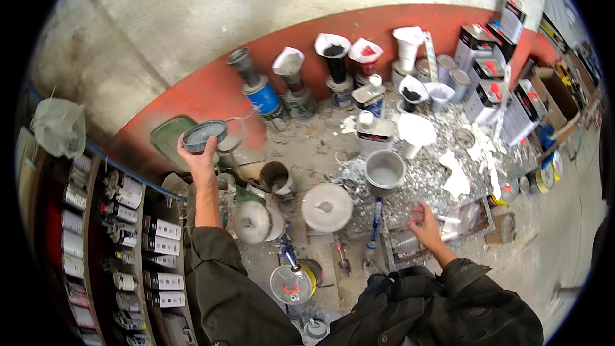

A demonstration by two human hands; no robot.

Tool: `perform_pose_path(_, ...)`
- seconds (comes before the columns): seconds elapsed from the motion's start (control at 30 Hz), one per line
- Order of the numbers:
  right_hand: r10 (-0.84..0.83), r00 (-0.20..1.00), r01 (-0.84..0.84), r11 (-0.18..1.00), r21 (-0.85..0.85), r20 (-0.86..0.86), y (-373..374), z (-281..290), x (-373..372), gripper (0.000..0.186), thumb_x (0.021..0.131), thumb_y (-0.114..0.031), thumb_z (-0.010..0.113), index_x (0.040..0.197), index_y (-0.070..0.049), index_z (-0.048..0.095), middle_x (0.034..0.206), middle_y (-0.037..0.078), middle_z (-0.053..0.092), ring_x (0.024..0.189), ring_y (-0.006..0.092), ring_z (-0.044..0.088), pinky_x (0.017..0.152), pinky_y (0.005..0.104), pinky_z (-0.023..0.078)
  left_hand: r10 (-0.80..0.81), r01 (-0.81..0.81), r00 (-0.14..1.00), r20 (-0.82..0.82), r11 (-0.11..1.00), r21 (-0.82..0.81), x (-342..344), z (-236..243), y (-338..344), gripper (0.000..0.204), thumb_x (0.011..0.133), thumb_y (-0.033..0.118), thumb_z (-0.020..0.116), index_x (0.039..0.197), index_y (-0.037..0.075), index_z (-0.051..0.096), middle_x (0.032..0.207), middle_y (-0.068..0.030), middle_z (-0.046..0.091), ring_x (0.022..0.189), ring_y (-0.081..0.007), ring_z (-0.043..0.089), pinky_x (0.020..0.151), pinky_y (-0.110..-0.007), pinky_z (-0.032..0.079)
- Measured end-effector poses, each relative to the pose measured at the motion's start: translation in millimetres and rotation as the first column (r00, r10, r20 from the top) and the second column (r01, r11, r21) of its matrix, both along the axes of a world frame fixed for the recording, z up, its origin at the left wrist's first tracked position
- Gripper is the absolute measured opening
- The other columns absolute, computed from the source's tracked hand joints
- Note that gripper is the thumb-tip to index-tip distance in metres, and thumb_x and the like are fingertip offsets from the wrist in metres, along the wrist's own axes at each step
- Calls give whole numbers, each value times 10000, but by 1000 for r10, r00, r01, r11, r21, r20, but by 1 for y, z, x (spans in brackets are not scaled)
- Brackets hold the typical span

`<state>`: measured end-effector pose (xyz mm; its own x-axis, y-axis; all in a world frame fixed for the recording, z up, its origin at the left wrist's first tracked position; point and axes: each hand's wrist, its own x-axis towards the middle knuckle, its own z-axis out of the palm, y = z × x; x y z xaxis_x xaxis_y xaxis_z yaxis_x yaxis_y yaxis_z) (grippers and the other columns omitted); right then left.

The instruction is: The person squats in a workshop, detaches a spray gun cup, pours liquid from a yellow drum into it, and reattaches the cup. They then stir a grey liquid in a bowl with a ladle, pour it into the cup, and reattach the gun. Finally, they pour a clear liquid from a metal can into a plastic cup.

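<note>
My left hand (200, 157) is raised at the left, fingers wrapped round the edge of a round dark-grey lid (205, 136). My right hand (428, 227) hovers by the front edge of the bench, its fingers apart and slightly curled, with nothing visible in them. To its left stands a spray gun with an uncovered grey cup (384, 172) and a blue body (375, 221) below. Farther left, a round pale lid (327, 207) tops a container at the bench edge.
Several cups with white paper filters (333, 45) line the red wall. Metal cans (477, 45) crowd the right back of the paint-spattered bench (416, 154). A shelf of cans (122, 211) stands at left. A yellow-banded can (293, 284) sits near my left sleeve.
</note>
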<state>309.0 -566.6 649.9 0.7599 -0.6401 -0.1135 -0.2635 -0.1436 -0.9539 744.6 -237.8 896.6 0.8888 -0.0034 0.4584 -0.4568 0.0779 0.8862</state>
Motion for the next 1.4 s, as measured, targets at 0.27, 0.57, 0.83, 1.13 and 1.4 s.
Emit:
perform_pose_path(0.27, -369, 922, 386, 905, 180, -120, -69, 7, -131, 555, 832, -71, 642, 1329, -26, 399, 1034, 124, 627, 812, 169, 655, 608, 284, 539, 147, -168, 984, 101, 953, 252, 54, -89, 19, 675, 852, 202, 733, 1364, 52, 319, 882, -24, 550, 714, -98, 509, 602, -220, 410)
perform_pose_path(0.57, -319, 906, 339, 941, 26, -277, -140, -39, -212, 296, 876, -132, 623, 1128, 22, 598, 870, 82, 675, 727, 126, 659, 591, 271, 533, 175, -179, 984, 37, 945, 274, -12, -43, 31, 715, 923, 281, 634, 1431, -30, 237, 1395, -187, 420, 1239, -258, 471, 965, -367, 447)
perform_pose_path(0.83, -4, 921, 33, 997, 68, -389, -208, -95, -210, 216, 825, -204, 573, 864, -36, 702, 752, 117, 688, 705, 268, 680, 669, 376, 531, 573, -649, 761, 305, 684, 332, -281, -85, 27, 313, 901, 95, 626, 1164, -36, 520, 1064, -115, 576, 913, -189, 557, 747, -316, 510)
perform_pose_path(1.13, -171, 920, -47, 844, -534, -352, -245, -87, -189, 160, 826, -148, 547, 811, -41, 666, 875, 151, 663, 817, 391, 639, 702, 466, 529, 408, -49, 788, -460, 787, 615, -551, -195, -152, 285, 895, -1, 544, 1177, 30, 513, 1061, -87, 596, 786, -122, 579, 479, -210, 482)
perform_pose_path(1.4, 239, 668, -649, 650, -395, -704, -270, -87, -200, 157, 762, -138, 583, 804, -6, 658, 802, 204, 660, 737, 379, 658, 667, 472, 538, 85, 333, 793, -603, 769, 545, -571, -207, -214, 294, 881, 11, 602, 1162, -16, 522, 1096, -87, 597, 697, -107, 601, 639, -242, 515)
